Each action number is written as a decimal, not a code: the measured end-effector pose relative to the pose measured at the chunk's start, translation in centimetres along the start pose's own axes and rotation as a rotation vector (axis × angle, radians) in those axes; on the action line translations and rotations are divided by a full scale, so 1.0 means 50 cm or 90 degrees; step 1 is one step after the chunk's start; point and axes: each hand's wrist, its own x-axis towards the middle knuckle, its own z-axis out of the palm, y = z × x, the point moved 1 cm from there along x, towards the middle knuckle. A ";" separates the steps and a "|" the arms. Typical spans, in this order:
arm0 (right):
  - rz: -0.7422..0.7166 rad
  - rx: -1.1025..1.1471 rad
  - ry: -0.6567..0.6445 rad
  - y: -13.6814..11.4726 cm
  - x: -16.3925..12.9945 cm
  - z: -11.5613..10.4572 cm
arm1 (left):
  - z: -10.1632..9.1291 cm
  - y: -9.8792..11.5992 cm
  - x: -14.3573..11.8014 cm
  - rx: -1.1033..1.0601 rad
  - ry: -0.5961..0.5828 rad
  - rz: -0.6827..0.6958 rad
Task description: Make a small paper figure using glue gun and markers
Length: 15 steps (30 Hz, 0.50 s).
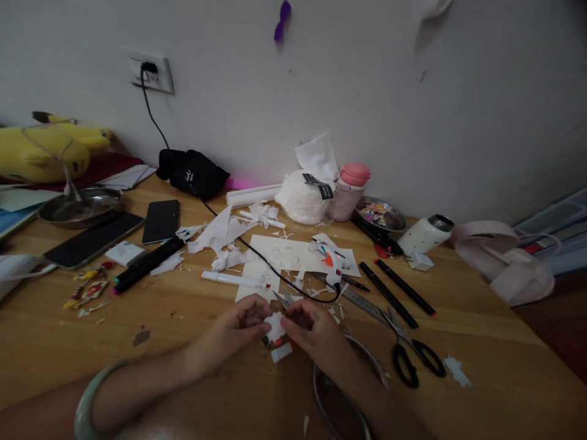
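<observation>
My left hand [236, 330] and my right hand [316, 330] meet low in the middle of the wooden table [183, 366], both pinching a small white paper piece [276, 327] between the fingertips. A second small white scrap [281, 352] lies just below them. My left wrist wears a pale green bangle [87, 406]. Under my right forearm sits a round metal bowl [342, 397]. Just beyond the hands lie a white marker [229, 279], a sheet of white paper [284, 253] with cut scraps, and a white glue gun [334, 260] on a black cord.
Black scissors [415, 357], a metal ruler [362, 300] and two black markers [397, 290] lie to the right. Two phones [160, 221], black pens and a metal dish [80, 205] are at the left. A tissue roll [300, 195], pink bottle [346, 190] and white jar [424, 234] stand by the wall.
</observation>
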 end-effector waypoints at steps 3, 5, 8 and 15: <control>-0.002 0.029 -0.007 -0.015 -0.002 -0.002 | 0.004 0.007 -0.003 -0.009 0.034 -0.013; -0.004 0.026 -0.002 -0.022 -0.003 -0.004 | 0.006 0.009 -0.004 -0.020 0.028 -0.021; 0.002 0.044 -0.023 -0.024 -0.002 -0.006 | 0.007 0.007 -0.003 -0.043 0.008 -0.029; -0.063 -0.115 0.123 -0.012 0.002 -0.028 | -0.002 -0.004 0.003 -0.057 0.031 -0.010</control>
